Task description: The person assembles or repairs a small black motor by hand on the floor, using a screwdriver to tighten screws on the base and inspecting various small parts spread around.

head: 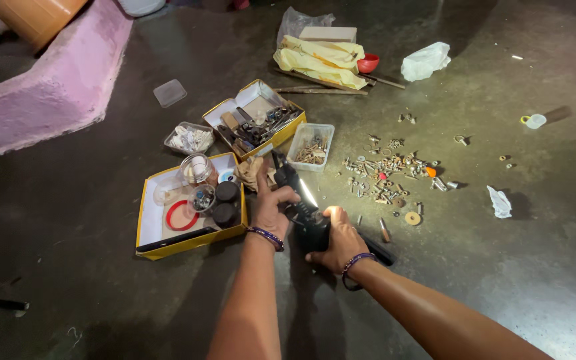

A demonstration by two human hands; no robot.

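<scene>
Two bare hands meet over a dark floor, both closed on one black tool (pixel 305 213) that lies just right of a yellow-edged cardboard box (pixel 149 223), the landmark for all that follows. Left hand (pixel 271 208), with a beaded band at the wrist, grips the tool's upper end, right at the box's near right corner. Right hand (pixel 341 243), also banded, clasps the tool's lower part a little farther right, and a bright light shines from the tool between the two hands. Inside the box lie a red ring (pixel 180 217), two black round caps (pixel 225 203) and a clear jar (pixel 198 168). Behind the box stands a second yellow box (pixel 256 119) filled with metal tools, and beside that, a clear plastic tub (pixel 312 147) of small parts. Well to the right of the box, screws and nuts (pixel 388 177) lie scattered loose on the floor. Farther behind, a yellow cloth bundle (pixel 320 60) rests beside a small red cup (pixel 368 63). Far left of the box rises a pink ledge (pixel 61 87).
</scene>
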